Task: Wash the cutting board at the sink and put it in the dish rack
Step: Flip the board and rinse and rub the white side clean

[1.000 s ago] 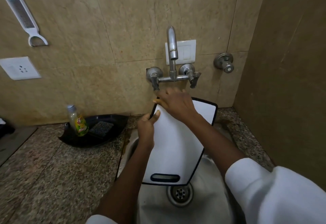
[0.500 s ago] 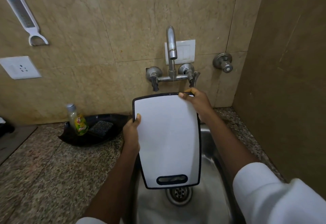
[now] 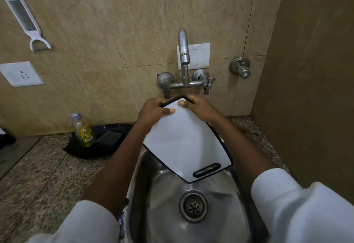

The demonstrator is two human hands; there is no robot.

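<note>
- The board has swung round since half a second ago: then it stood square, now it hangs cornerwise, top corner at 12 o'clock under the tap, handle slot at 5 o'clock over the sink.
- Water now runs from the spout onto that top corner.
- The left hand has moved up from the side edge; the right hand keeps the top. Both hands' fingers are clamped on the board.
- Likely meaning: rinsing is under way; no rack is in view yet.
</note>
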